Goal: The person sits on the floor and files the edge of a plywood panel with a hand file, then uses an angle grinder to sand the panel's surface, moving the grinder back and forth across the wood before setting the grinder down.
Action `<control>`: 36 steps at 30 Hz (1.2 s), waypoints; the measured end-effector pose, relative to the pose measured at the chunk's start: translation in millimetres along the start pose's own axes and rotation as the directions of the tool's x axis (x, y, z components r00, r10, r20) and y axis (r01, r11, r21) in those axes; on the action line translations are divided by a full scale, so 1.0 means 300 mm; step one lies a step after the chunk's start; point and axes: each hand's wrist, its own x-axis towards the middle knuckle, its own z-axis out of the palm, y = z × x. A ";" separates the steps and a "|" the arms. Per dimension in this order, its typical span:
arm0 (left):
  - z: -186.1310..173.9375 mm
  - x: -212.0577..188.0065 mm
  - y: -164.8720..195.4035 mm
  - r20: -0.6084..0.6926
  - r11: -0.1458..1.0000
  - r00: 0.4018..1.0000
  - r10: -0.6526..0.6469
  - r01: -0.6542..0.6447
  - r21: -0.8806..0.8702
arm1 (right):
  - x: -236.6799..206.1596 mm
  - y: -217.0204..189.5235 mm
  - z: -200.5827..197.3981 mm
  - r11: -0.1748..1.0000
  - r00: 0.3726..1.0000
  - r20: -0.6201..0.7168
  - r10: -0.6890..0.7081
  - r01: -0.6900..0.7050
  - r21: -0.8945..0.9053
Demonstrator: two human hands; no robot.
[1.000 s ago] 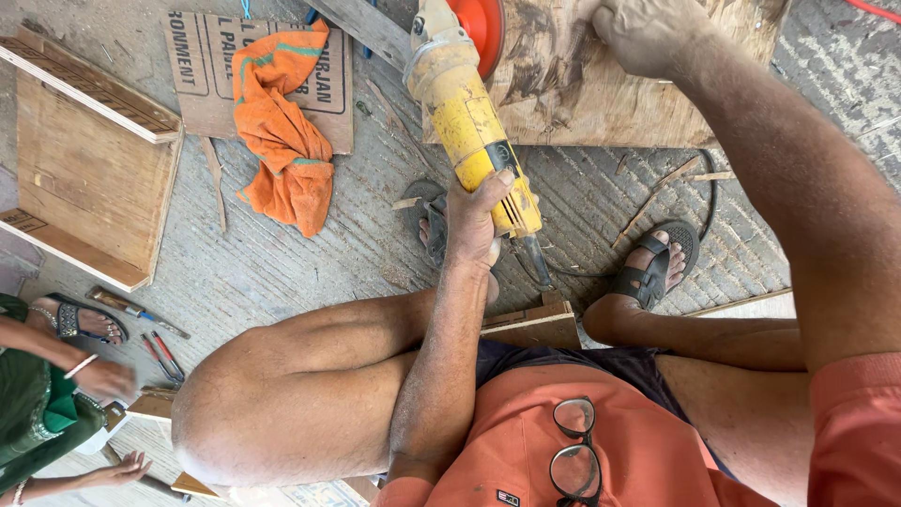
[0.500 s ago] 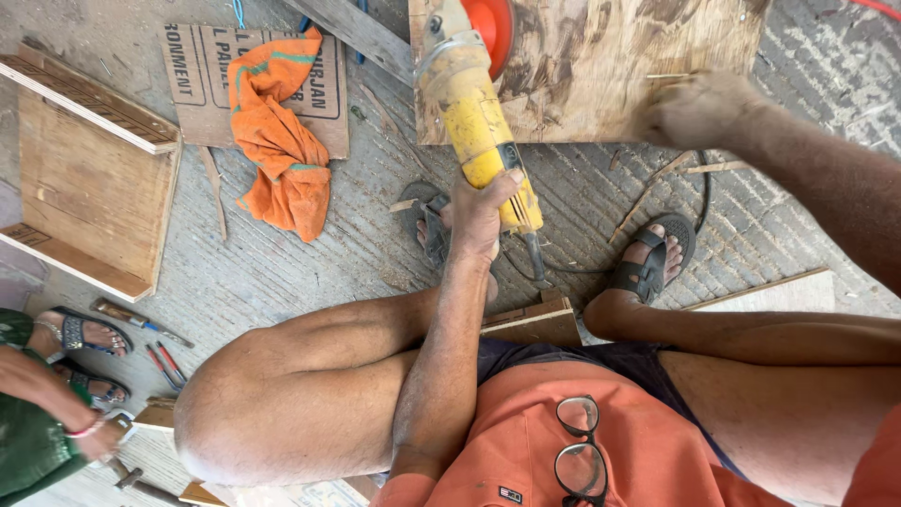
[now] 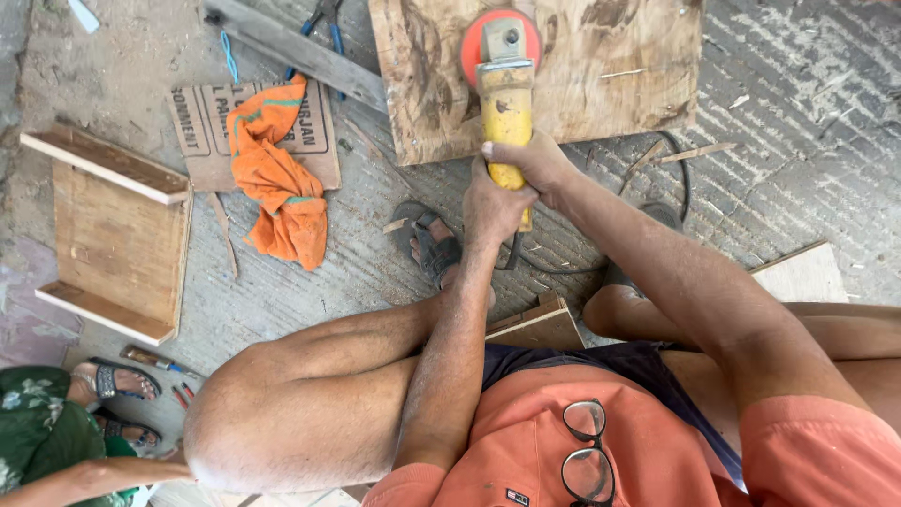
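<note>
Both my hands grip a yellow angle grinder point(image 3: 507, 103) by its body. My left hand point(image 3: 492, 202) wraps the rear of the handle, and my right hand point(image 3: 535, 161) closes over it from the right, just ahead of the left. The grinder's orange sanding disc point(image 3: 471, 47) lies flat on a worn plywood board point(image 3: 610, 70) on the ground in front of me. A black power cord point(image 3: 563, 268) trails from the tool's rear across the concrete. I sit low with bare knees apart and sandalled feet near the board.
An orange cloth point(image 3: 277, 178) lies on a cardboard piece point(image 3: 202, 141) to the left. Farther left stands a wooden box frame point(image 3: 117, 235). A wood plank point(image 3: 291, 47) and blue-handled pliers point(image 3: 324, 19) lie at the top. Another person's sandalled feet point(image 3: 117, 380) show at the lower left.
My right hand left the plywood board and came down onto the grinder's handle beside my left hand. The grinder swung upright, its disc now resting on the board.
</note>
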 end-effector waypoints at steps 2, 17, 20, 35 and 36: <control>0.004 0.016 0.019 -0.006 0.999 1.000 -0.009 0.010 0.043 | 0.024 -0.015 -0.023 0.992 0.999 -0.044 -0.011 0.005 -0.127; 0.037 -0.077 -0.055 0.033 0.999 0.999 -0.042 0.042 0.002 | -0.031 0.126 -0.034 0.866 0.990 -0.126 -0.058 -0.012 -0.500; 0.044 -0.106 -0.099 -0.106 0.975 0.994 -0.002 -0.022 -0.221 | -0.014 0.151 0.005 0.750 0.993 -0.089 -0.082 0.002 -0.662; 0.140 -0.186 -0.022 0.108 0.996 0.990 0.087 -0.086 -0.013 | -0.209 0.108 -0.117 0.731 0.972 -0.216 -0.094 -0.080 -0.678; 0.152 -0.186 -0.006 0.133 0.996 0.988 0.084 -0.085 -0.002 | -0.231 0.102 -0.141 0.744 0.965 -0.244 -0.096 -0.093 -0.662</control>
